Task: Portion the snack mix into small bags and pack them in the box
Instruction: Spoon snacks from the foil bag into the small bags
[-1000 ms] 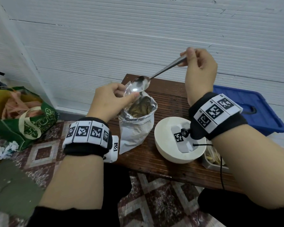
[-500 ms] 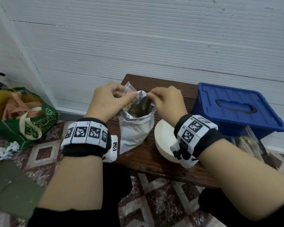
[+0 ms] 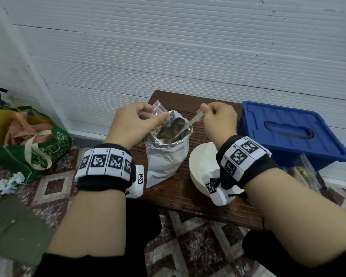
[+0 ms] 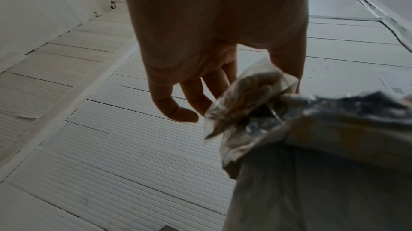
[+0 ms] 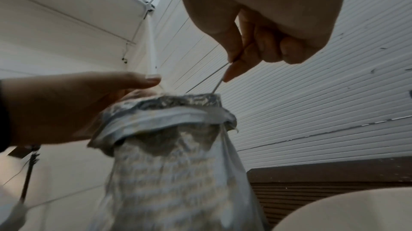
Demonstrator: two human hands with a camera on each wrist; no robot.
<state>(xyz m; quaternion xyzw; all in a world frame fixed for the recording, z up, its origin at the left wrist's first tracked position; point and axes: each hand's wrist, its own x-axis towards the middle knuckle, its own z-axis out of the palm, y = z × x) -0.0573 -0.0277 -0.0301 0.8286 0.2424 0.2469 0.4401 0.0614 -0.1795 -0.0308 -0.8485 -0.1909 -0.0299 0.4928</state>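
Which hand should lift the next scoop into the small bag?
Right. The right hand already pinches the spoon, whose bowl is down inside the foil bag. The left hand is occupied holding the small clear bag at the foil bag's rim.

A brown slatted bench (image 3: 190, 198) stands against a white ribbed wall (image 3: 168, 56). The floor (image 3: 52, 184) beside the bench has patterned red and white tiles.

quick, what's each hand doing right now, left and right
Left hand: pinching a small clear bag beside the foil bag's mouth.
Right hand: gripping a spoon, its bowl down inside the foil bag.
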